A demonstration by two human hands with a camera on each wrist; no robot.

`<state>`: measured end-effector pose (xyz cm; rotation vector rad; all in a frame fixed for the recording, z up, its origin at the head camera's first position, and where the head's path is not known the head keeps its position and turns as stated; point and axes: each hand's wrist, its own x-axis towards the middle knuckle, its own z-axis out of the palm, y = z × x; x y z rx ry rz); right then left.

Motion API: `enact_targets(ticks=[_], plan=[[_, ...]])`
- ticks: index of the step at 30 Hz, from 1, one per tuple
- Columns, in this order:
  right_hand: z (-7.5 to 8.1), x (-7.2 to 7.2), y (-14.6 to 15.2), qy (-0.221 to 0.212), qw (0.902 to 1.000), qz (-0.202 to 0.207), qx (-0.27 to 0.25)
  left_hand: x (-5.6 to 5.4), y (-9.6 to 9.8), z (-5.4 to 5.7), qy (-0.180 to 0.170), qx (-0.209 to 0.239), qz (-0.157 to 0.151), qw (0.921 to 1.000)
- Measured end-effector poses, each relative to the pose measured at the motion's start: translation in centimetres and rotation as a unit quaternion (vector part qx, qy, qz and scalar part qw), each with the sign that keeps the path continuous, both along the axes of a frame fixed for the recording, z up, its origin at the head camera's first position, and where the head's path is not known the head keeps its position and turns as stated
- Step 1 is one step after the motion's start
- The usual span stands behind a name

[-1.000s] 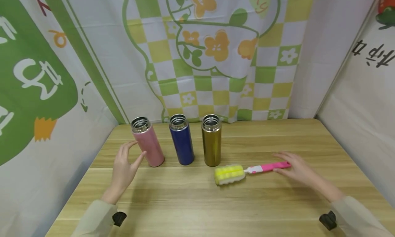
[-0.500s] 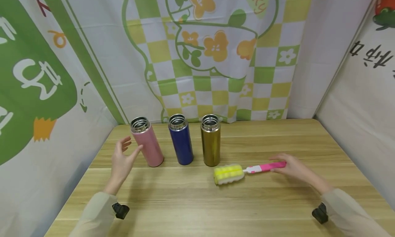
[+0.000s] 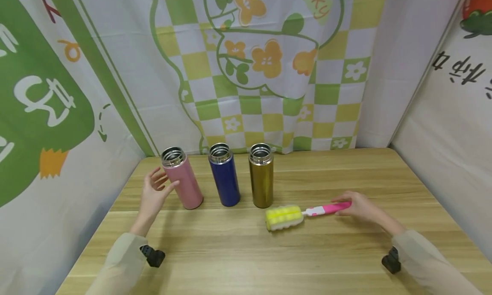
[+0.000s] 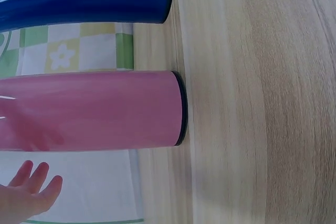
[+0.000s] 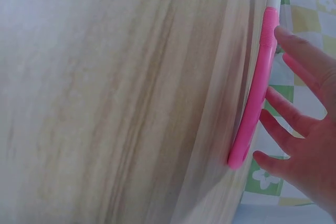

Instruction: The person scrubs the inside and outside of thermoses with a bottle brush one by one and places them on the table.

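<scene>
**Hands spread at pink bottle and brush**

Cloth point(image 3: 265, 120) beyond hands: lettering point(image 3: 320, 5) ends "cky", start cut off. Left hand point(image 3: 152, 197) spread, just beside pink bottle point(image 3: 184, 182), contact unclear; blue bottle point(image 3: 225, 179), then gold bottle point(image 3: 262, 183) further right of it. Right hand point(image 3: 360, 205) spread by the pink handle point(image 3: 333, 208) of brush point(image 3: 316, 211), contact unclear. Versus one second ago: right hand further left, covering handle's end; bottles unmoved.

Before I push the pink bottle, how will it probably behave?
The pink bottle would likely tip if pushed high, being tall and narrow. Its smooth, shiny side may feel slippery. Being round, it could roll once fallen.
</scene>
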<state>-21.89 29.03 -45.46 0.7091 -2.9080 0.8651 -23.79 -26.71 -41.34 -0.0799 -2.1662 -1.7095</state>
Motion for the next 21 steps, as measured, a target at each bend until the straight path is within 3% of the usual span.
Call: enact_targets(ticks=[2, 4, 8, 21], plan=[[0.0, -0.1, 0.0, -0.005, 1.0000, 0.002, -0.001, -0.2, -0.1, 0.0, -0.017, 0.012, -0.013, 0.9997], [-0.1, -0.2, 0.0, -0.010, 0.9999, 0.004, -0.004, 0.5, 0.8, 1.3, -0.054, -0.014, -0.010, 0.9984], [-0.1, -0.4, -0.1, -0.023, 0.9997, 0.009, -0.006, 0.3, 1.1, 1.6, -0.082, 0.008, -0.019, 0.9964], [-0.8, -0.9, -0.2, -0.039, 0.9991, 0.003, -0.015, -0.5, 1.9, 1.4, -0.119, 0.021, 0.001, 0.9926]])
